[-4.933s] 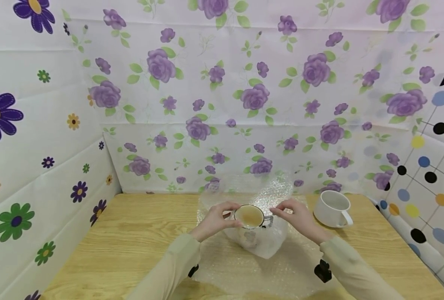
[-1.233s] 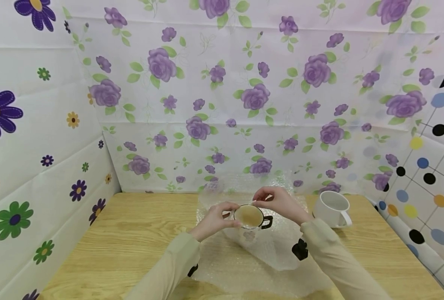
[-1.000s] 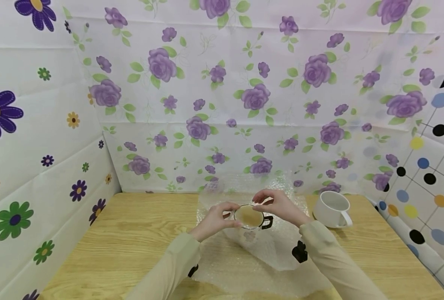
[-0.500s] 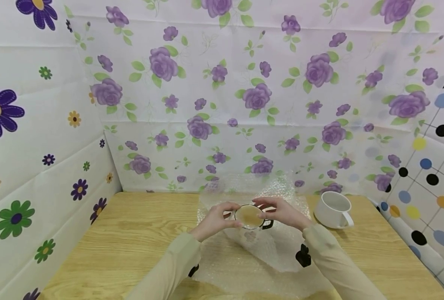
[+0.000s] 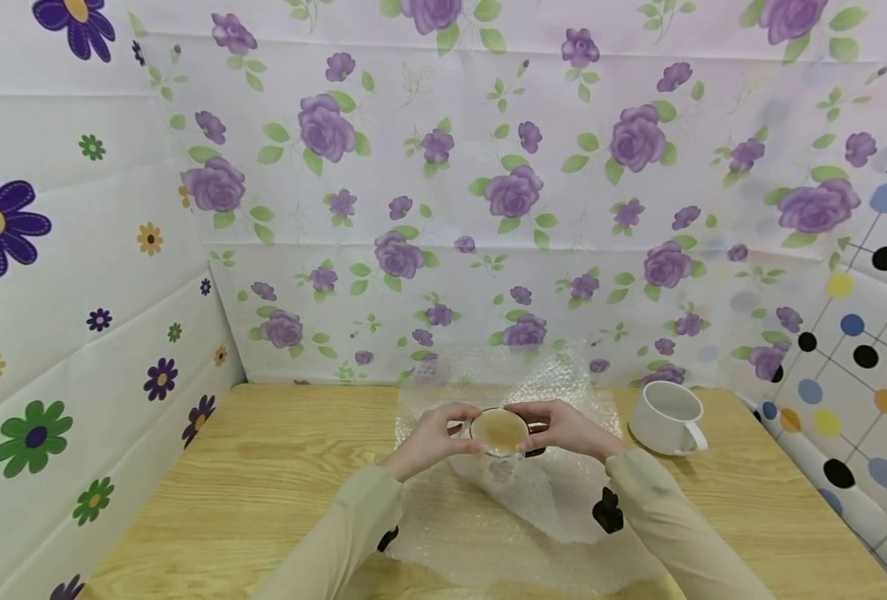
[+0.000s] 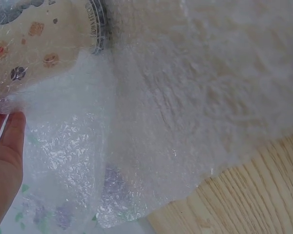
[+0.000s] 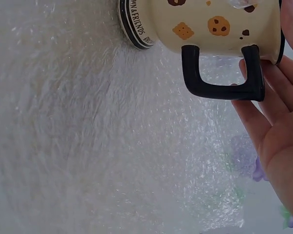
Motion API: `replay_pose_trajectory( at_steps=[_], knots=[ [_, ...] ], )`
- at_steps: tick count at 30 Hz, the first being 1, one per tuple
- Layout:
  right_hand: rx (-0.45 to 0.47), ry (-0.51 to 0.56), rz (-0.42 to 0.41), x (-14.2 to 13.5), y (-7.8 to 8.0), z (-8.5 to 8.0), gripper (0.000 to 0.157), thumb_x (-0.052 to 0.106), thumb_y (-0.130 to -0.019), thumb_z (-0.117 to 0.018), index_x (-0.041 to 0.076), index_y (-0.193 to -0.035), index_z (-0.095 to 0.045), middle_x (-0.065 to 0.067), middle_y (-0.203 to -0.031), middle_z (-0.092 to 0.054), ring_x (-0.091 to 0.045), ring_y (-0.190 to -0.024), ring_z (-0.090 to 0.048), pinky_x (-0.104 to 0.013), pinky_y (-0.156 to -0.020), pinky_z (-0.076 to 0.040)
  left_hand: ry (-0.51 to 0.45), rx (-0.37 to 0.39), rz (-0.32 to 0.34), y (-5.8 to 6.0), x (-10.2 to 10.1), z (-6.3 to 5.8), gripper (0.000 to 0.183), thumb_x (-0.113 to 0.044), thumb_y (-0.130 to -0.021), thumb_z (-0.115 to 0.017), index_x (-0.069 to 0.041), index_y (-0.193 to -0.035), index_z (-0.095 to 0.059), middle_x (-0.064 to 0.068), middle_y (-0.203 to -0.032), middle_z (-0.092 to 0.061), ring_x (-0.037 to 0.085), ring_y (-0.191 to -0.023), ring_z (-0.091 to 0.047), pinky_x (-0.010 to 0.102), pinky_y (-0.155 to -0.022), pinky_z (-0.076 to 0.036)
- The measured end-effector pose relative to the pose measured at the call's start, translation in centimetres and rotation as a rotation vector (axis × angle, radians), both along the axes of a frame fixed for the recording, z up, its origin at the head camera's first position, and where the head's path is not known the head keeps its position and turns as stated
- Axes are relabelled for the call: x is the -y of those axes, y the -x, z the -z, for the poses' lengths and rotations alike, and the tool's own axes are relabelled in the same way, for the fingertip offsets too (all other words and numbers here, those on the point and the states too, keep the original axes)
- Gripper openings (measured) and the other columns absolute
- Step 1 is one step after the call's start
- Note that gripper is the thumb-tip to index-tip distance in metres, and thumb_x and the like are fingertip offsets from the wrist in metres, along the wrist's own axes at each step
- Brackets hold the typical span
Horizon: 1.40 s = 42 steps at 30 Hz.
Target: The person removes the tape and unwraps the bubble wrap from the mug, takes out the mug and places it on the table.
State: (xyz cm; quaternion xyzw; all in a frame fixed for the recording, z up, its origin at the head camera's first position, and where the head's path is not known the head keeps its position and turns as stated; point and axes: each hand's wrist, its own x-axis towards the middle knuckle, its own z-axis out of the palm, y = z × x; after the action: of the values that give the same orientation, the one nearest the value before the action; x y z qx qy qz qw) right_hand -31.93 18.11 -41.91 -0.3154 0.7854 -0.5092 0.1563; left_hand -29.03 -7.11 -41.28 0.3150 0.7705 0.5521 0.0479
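Note:
A cream mug (image 5: 499, 431) with a dark rim and printed cookies stands on a sheet of bubble wrap (image 5: 518, 542). My left hand (image 5: 434, 437) grips its left side near the rim, through a layer of wrap. In the left wrist view the wrap covers the mug's side (image 6: 44, 44), and fingertips of the left hand (image 6: 7, 151) show at its edge. On the right, my right hand (image 5: 563, 429) holds the mug between thumb and fingers. The right wrist view shows the bare black handle (image 7: 219, 90), with right-hand fingers (image 7: 251, 124) behind it at the rim end.
A large white mug (image 5: 664, 417) stands at the back right of the wooden table (image 5: 293, 442), handle toward the front right. The wrap's far part rises against the flowered cloth (image 5: 323, 133) behind. Patterned cloths flank both sides.
The right hand, earlier pulling at wrap by the handle, moved left to the rim and now grips the mug's right side. Wrap has come off the handle. The left hand kept its hold.

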Motion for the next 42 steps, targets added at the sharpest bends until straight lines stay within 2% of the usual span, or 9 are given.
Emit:
replay_pose_trajectory(
  at_steps=[3,7,10,17,26,34,37,42],
  knots=[
    [-0.008,-0.018,0.014,0.0,0.0,-0.2,0.062,0.012,-0.077,-0.072,-0.003,-0.131,-0.044,-0.020,-0.119,-0.053,-0.031,-0.106,-0.052,-0.034,-0.076,-0.049,0.026,-0.018,-0.021,0.7,-0.1,0.9,0.045,-0.010,-0.077,-0.073,0.003,-0.116,-0.056,0.014,-0.116,-0.054,0.029,-0.110,-0.047,0.041,-0.094,-0.036],
    [-0.050,-0.061,0.031,0.0,0.1,-0.3,0.064,0.017,-0.075,-0.074,-0.003,-0.130,-0.046,-0.018,-0.117,-0.055,-0.030,-0.104,-0.053,-0.033,-0.076,-0.049,0.067,-0.056,-0.046,1.1,-0.1,1.2,0.047,-0.017,-0.075,-0.075,-0.001,-0.115,-0.058,0.008,-0.113,-0.057,0.022,-0.107,-0.049,0.035,-0.092,-0.038],
    [-0.069,-0.091,0.042,0.1,0.1,-0.4,0.066,0.019,-0.075,-0.074,-0.003,-0.130,-0.046,-0.016,-0.116,-0.056,-0.028,-0.104,-0.054,-0.032,-0.075,-0.049,0.087,-0.090,-0.053,1.1,-0.1,1.0,0.049,-0.020,-0.073,-0.076,-0.001,-0.115,-0.058,0.008,-0.112,-0.057,0.021,-0.106,-0.050,0.032,-0.090,-0.040],
    [-0.049,-0.106,0.069,0.1,-0.1,-0.7,0.066,0.019,-0.073,-0.075,-0.002,-0.129,-0.047,-0.015,-0.119,-0.054,-0.027,-0.107,-0.052,-0.032,-0.078,-0.048,0.095,-0.138,-0.072,1.1,0.3,0.6,0.042,-0.013,-0.077,-0.072,0.004,-0.113,-0.058,0.013,-0.109,-0.057,0.027,-0.101,-0.052,0.029,-0.081,-0.046],
    [-0.051,-0.118,0.083,0.1,-0.1,-0.7,0.063,0.021,-0.072,-0.076,0.003,-0.128,-0.051,-0.012,-0.119,-0.055,-0.027,-0.110,-0.049,-0.033,-0.081,-0.047,0.138,-0.210,-0.089,1.2,0.6,-0.2,0.039,-0.005,-0.075,-0.073,0.002,-0.111,-0.058,0.011,-0.104,-0.059,0.022,-0.095,-0.054,0.024,-0.072,-0.048],
    [-0.074,-0.131,0.077,0.1,-0.1,-0.9,0.063,0.020,-0.073,-0.075,0.000,-0.128,-0.050,-0.014,-0.118,-0.055,-0.028,-0.111,-0.048,-0.033,-0.082,-0.046,0.162,-0.248,-0.091,0.9,2.1,-0.6,0.026,-0.007,-0.080,-0.069,0.001,-0.104,-0.063,0.009,-0.097,-0.061,0.021,-0.089,-0.055,0.025,-0.070,-0.049],
    [-0.076,-0.132,0.073,0.1,-0.2,-0.9,0.063,0.020,-0.074,-0.074,-0.001,-0.128,-0.049,-0.015,-0.117,-0.055,-0.029,-0.111,-0.047,-0.033,-0.082,-0.046,0.166,-0.263,-0.086,0.7,2.7,-0.7,0.017,-0.008,-0.082,-0.067,-0.002,-0.097,-0.065,0.007,-0.093,-0.062,0.021,-0.086,-0.056,0.031,-0.073,-0.049],
    [-0.072,-0.134,0.075,0.1,-0.3,-0.9,0.064,0.021,-0.075,-0.074,-0.001,-0.129,-0.048,-0.015,-0.118,-0.055,-0.029,-0.111,-0.048,-0.032,-0.081,-0.046,0.209,-0.285,-0.105,0.0,3.6,-0.8,0.007,-0.014,-0.084,-0.066,-0.009,-0.089,-0.068,-0.004,-0.088,-0.063,0.014,-0.086,-0.057,0.039,-0.080,-0.045]
  ],
)
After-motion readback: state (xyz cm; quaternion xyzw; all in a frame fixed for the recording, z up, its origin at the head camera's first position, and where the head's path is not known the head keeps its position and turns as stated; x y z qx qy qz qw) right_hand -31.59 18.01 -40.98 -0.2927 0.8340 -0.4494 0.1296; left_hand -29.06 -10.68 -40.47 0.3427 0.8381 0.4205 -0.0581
